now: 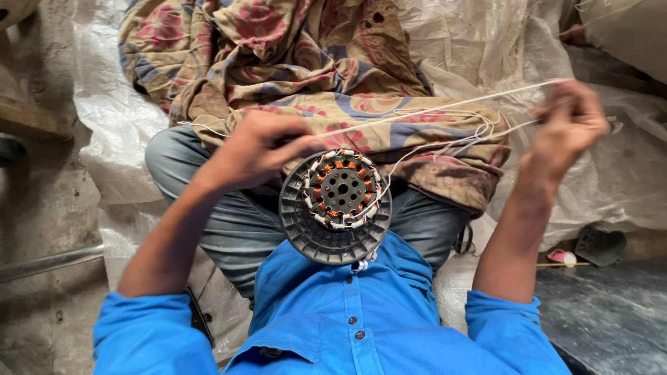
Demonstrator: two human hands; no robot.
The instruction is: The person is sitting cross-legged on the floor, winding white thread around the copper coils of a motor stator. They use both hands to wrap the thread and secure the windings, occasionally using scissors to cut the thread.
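Pinching white thread (445, 107) taut above the round grey motor stator (335, 206) | left hand (258, 147) grasping thread beside stator | right hand (566, 125) clenched on thread, well right of stator | patterned cloth (306, 62) behind stator

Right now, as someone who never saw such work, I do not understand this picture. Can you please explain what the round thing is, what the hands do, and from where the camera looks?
The camera sits on the person's head and looks down, so you see their own arms in blue sleeves and their lap. There is no machine, only two bare hands. The round grey part resting against the lap looks like the inside of an electric motor: copper wire coils sit in a ring around a centre with holes. The left hand is at its upper edge, fingers closed on a white string. The right hand is raised to the side and pinches the same string, which stretches taut between the hands. A patterned cloth lies over the knees, on white plastic sheeting.
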